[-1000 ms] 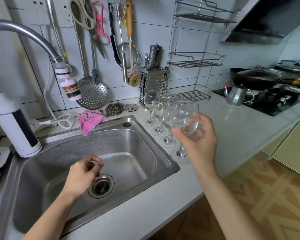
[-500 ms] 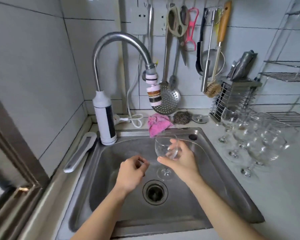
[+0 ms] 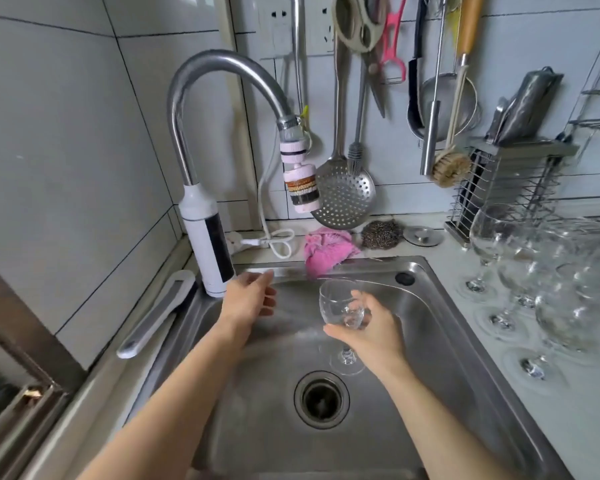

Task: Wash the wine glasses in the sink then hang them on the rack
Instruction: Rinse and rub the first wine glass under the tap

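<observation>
My right hand (image 3: 374, 330) grips the bowl of a clear wine glass (image 3: 336, 303), held upright over the steel sink (image 3: 440, 327), its foot above the drain (image 3: 321, 398). My left hand (image 3: 248, 299) is open with fingers relaxed, stretched toward the white base of the faucet (image 3: 207, 251), close to it but apart. The faucet's filter head (image 3: 300, 183) hangs above the glass; no water is visible. Several more wine glasses (image 3: 520, 271) stand on the counter to the right of the sink.
A pink cloth (image 3: 326, 251) and a steel scourer (image 3: 381, 233) lie behind the sink. Utensils, scissors and a skimmer (image 3: 343, 195) hang on the wall. A wire holder (image 3: 510, 188) stands at the back right. A white handle-like object (image 3: 156, 313) lies left of the sink.
My right hand carried the glass from the counter to over the sink. My left hand uncurled and moved up and left toward the faucet base. The view shifted left.
</observation>
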Tool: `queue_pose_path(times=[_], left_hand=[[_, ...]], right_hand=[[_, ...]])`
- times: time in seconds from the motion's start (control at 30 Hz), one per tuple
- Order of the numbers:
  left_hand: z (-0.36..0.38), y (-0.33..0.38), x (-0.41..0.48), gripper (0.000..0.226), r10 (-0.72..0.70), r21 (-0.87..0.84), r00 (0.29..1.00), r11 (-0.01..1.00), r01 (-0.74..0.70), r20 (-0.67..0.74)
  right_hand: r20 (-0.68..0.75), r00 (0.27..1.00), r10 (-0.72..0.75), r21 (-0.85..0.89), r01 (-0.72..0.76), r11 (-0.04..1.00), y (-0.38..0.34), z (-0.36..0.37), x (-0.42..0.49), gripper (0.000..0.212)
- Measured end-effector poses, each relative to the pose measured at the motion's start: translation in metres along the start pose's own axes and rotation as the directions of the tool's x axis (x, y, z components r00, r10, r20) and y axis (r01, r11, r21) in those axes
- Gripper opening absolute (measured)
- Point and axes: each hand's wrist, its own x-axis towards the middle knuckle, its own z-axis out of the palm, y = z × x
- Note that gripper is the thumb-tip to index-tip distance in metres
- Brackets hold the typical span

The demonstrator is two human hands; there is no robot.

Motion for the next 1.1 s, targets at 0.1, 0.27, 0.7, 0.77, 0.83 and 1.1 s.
queue_pose_path(times=[0.1,0.27,0.7,0.77,0.83,1.1], left_hand=[[0.002,0.032,0.036,0.033,-0.038,-0.029,0.998,0.999,0.037,-0.058],[0.007,0.044,0.069,0.04,-0.088,0.01,0.986,0.996,0.09,-0.143],[0.011,0.033,0.081,0.032,-0.05,0.099,0.972,0.992,0.075,-0.231],[0.01,0.032,0.083,0.032,-0.042,0.126,0.972,0.989,0.073,-0.23],[0.01,0.031,0.082,0.031,-0.035,0.172,0.973,0.982,0.076,-0.229],[0.011,0.031,0.076,0.033,-0.013,0.292,0.97,0.953,0.086,-0.244]], right_hand=[[-0.03,0.999,-0.01,-0.004,0.01,1.0,0.001,-0.001,0.002,0.082],[-0.049,0.998,-0.047,-0.013,0.047,0.999,0.002,-0.001,0.004,0.079],[-0.061,0.995,-0.077,-0.021,0.076,0.997,0.0,0.002,0.003,0.087],[-0.056,0.996,-0.074,-0.016,0.073,0.997,-0.001,0.002,0.003,0.087],[-0.057,0.996,-0.071,-0.015,0.07,0.997,-0.001,0.001,0.003,0.087],[-0.068,0.995,-0.079,-0.01,0.079,0.997,-0.002,0.001,0.003,0.085]])
